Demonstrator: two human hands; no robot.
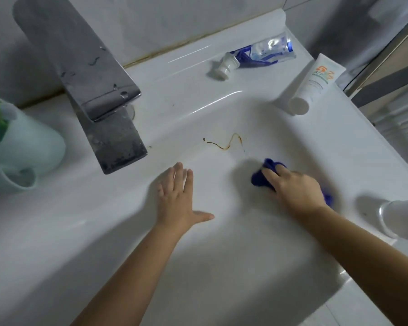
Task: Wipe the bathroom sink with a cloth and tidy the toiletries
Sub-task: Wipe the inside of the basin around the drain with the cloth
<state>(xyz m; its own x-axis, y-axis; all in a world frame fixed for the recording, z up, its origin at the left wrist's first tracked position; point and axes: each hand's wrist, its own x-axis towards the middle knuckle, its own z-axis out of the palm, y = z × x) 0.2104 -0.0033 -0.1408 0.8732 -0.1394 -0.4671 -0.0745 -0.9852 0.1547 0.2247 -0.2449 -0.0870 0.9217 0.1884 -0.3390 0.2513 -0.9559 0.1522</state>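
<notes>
Two bare hands are in the glossy white sink (pixel 292 142): the right hand (pixel 295 189) grips one bunched blue cloth (pixel 260 177) near the basin's right wall, the left hand (pixel 179 198) lies spread flat, holding nothing. Two tubes lie along the sink's back right edge: a crumpled toothpaste tube (pixel 257 55), cap pointing left, and a smooth white tube (pixel 316 85), cap toward the basin.

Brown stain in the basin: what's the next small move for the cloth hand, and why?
Probably slide the right hand with the blue cloth up and to the left onto the brown stain. The squiggle is still unwiped on the back slope of the sink, the cloth sits just short of it, and nothing lies between. The left hand rests flat, clear of that path.
</notes>
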